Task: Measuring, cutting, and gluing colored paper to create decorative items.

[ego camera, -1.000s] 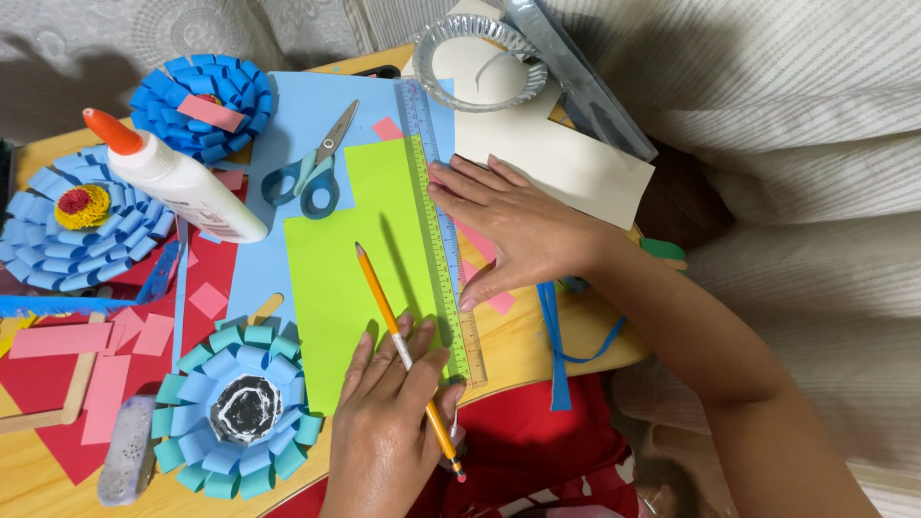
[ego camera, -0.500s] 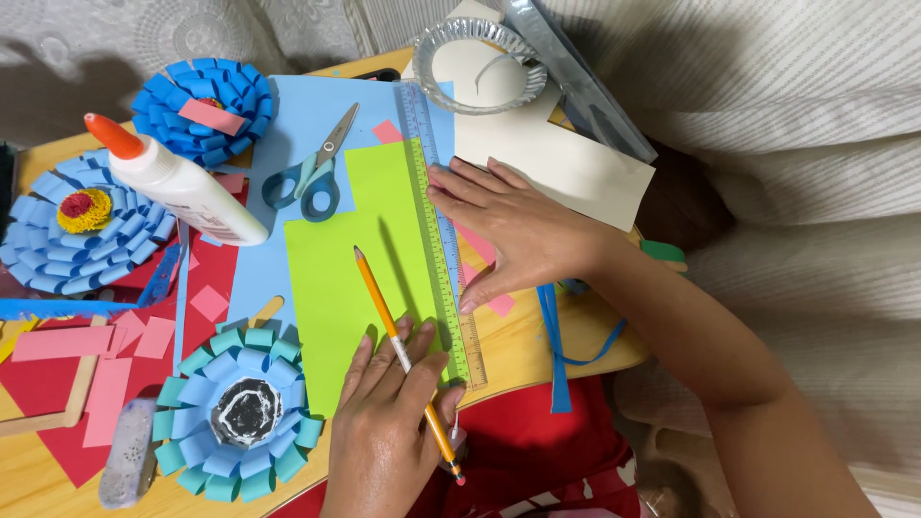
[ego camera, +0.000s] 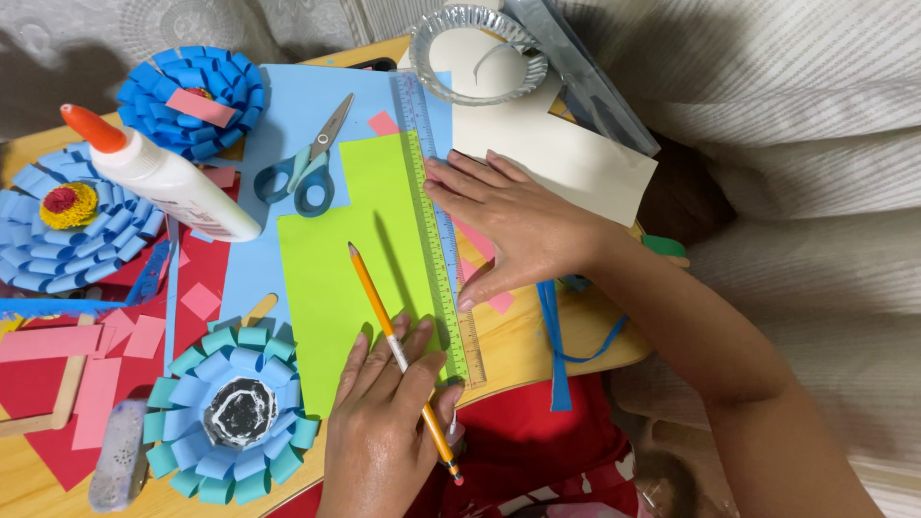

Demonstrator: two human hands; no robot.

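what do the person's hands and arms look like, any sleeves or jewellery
Both are bare: the left hand and the right hand show no gloves, rings or watch. The right forearm is uncovered as far as the view reaches, with no sleeve showing. Fingernails are short and unpainted.

bright, even indoor light w/ soft shadows, sharp focus, slight wide-angle stretch at edges

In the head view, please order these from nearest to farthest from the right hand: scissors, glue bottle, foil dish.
From the right hand:
1. Foil dish, at the top, just above the hand.
2. Scissors, to its left on blue paper.
3. Glue bottle, farther left, lying tilted.
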